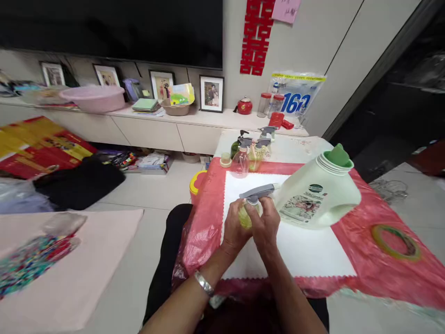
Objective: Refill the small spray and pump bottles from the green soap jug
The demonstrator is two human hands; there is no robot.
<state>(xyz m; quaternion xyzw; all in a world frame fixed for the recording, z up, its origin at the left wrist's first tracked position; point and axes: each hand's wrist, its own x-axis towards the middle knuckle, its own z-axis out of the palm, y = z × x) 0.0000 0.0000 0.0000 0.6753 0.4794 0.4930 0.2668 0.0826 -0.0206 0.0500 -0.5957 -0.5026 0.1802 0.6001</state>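
Head view: the left hand wraps its fingers around the small yellow spray bottle over the white mat; the right hand closes on its neck, under the grey trigger head; a large white jug leans just beside, on the table.

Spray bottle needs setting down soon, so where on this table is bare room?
The white mat is bare between the hands and its near edge, below the jug. Red cover lies free near the tape ring. The far end is crowded with small bottles.
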